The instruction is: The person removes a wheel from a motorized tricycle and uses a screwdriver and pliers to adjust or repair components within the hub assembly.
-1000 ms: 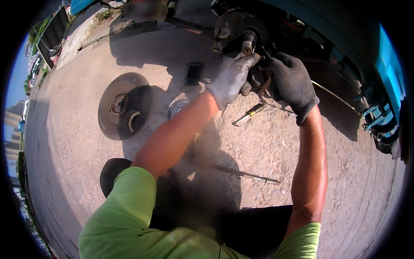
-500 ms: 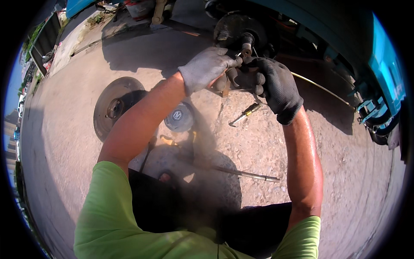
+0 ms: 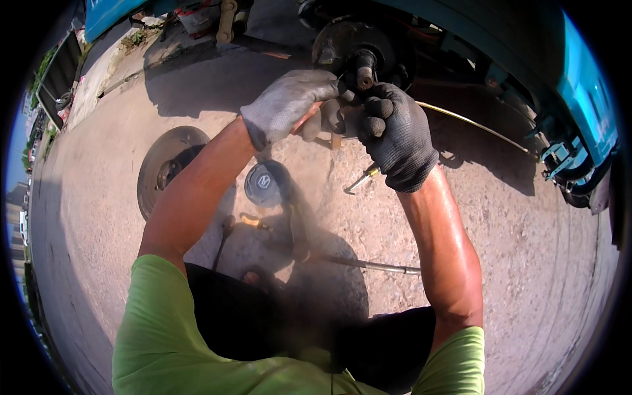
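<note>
My left hand (image 3: 285, 107), in a light grey glove, is closed just left of a black spindle (image 3: 365, 69) on a dark hub plate (image 3: 330, 47); a reddish piece shows under its fingers, too hidden to name. My right hand (image 3: 403, 141), in a dark glove, has its fingers curled just below the spindle; what they grip is hidden. Below the hands lie a round grey cap (image 3: 260, 189), a yellow-handled tool (image 3: 253, 221) and another small tool (image 3: 362, 178) with a yellow grip. A large metal disc (image 3: 155, 158) lies at the left, partly behind my left forearm.
A teal vehicle body (image 3: 582, 99) overhangs the top and right, with a thin rod (image 3: 474, 126) reaching toward its lower parts. A long metal bar (image 3: 375, 266) lies on the ground before my knees. A red-and-grey bucket (image 3: 197, 23) stands at the top left.
My left hand has moved left from below the spindle, and my right hand has followed leftward with its fingers more curled. The view has shifted slightly, and the grey cap shows more fully.
</note>
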The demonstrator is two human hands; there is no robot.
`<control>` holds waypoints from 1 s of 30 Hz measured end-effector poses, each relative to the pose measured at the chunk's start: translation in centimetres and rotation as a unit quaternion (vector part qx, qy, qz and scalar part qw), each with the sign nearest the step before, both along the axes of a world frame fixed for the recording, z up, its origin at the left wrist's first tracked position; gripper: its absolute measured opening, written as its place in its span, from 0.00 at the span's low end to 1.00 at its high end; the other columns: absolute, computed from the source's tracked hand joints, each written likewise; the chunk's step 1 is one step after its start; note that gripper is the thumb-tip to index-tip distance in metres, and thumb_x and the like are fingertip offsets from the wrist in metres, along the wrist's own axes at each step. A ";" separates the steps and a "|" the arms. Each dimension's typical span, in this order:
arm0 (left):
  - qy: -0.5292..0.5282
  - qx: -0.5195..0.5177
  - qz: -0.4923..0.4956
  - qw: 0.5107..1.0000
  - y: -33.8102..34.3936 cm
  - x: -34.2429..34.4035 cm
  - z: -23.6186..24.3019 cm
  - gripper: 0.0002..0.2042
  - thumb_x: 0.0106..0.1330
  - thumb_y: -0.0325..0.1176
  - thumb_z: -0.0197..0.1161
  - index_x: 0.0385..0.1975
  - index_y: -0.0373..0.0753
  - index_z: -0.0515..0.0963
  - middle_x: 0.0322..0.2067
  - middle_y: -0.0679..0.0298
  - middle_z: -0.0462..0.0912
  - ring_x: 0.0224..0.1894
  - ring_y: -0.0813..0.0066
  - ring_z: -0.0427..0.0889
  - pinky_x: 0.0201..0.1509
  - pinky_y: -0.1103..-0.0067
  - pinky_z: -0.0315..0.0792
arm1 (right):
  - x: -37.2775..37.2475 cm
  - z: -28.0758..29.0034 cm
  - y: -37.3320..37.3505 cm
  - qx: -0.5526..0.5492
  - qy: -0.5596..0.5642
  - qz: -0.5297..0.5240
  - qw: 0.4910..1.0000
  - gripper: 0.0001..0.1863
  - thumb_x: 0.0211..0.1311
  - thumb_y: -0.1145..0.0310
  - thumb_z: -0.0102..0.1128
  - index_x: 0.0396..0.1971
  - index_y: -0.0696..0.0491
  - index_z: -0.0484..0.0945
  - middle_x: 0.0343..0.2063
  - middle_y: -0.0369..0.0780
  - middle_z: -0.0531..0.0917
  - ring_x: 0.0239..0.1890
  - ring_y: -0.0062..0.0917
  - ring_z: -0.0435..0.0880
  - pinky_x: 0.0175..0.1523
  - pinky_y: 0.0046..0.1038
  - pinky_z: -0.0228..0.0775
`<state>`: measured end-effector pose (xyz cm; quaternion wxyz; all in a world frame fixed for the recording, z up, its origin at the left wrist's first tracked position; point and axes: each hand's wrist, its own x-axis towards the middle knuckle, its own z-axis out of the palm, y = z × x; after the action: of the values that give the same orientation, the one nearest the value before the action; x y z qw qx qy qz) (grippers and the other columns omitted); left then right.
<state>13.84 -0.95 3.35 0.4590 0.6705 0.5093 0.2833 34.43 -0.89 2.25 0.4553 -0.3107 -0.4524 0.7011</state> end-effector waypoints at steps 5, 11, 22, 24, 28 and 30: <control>0.128 0.430 -0.113 0.887 1.4 -1.3 -2.8 0.15 0.68 0.21 0.53 0.53 0.34 0.79 0.41 0.59 0.83 0.29 0.80 0.80 0.29 0.82 0.74 | -0.4 -0.6 0.5 0.072 -0.118 -0.059 0.989 0.11 0.68 0.68 0.54 0.35 0.61 0.80 0.19 0.34 0.76 0.15 0.13 0.71 0.19 0.16 0.65; -0.158 -0.072 0.031 0.984 -0.1 1.1 -0.8 0.12 0.71 0.23 0.52 0.50 0.35 0.80 0.31 0.64 0.83 0.16 0.86 0.69 0.19 0.87 0.62 | -0.1 -0.2 0.3 0.023 -0.119 -0.079 0.990 0.12 0.69 0.71 0.51 0.33 0.63 0.80 0.15 0.35 0.75 0.13 0.15 0.72 0.17 0.20 0.63; -0.119 0.048 -0.016 0.992 0.2 0.5 -1.4 0.10 0.73 0.27 0.53 0.48 0.35 0.78 0.23 0.66 0.79 0.13 0.88 0.66 0.16 0.86 0.60 | 0.1 -1.1 2.3 0.224 -0.260 -0.083 0.935 0.10 0.64 0.73 0.51 0.33 0.60 0.83 0.19 0.36 0.78 0.21 0.17 0.77 0.28 0.23 0.71; -0.143 0.047 -0.035 0.988 0.2 0.5 -1.4 0.10 0.73 0.28 0.53 0.48 0.34 0.78 0.23 0.65 0.79 0.13 0.88 0.66 0.15 0.86 0.60 | 0.1 0.3 1.7 0.064 -0.206 -0.045 0.975 0.11 0.65 0.73 0.50 0.34 0.59 0.83 0.19 0.37 0.78 0.21 0.18 0.78 0.30 0.25 0.71; -0.221 -0.082 0.015 0.972 -0.3 1.8 0.0 0.10 0.72 0.30 0.54 0.47 0.33 0.77 0.24 0.64 0.80 0.12 0.87 0.66 0.15 0.86 0.61 | 0.6 -0.3 2.2 0.251 -0.310 -0.071 0.914 0.14 0.66 0.71 0.49 0.33 0.61 0.84 0.18 0.38 0.78 0.20 0.18 0.77 0.29 0.25 0.68; -0.209 -0.099 0.031 0.972 -0.1 1.7 0.0 0.11 0.71 0.31 0.55 0.47 0.32 0.77 0.24 0.63 0.81 0.12 0.87 0.67 0.15 0.86 0.62 | 0.7 -0.4 2.3 0.219 -0.290 -0.070 0.929 0.15 0.67 0.69 0.48 0.33 0.61 0.84 0.17 0.38 0.78 0.20 0.17 0.77 0.29 0.25 0.68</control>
<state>15.56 -1.01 3.31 0.6103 0.5315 0.4485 0.3793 35.12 1.40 1.89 0.4089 -0.4237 -0.6843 0.4300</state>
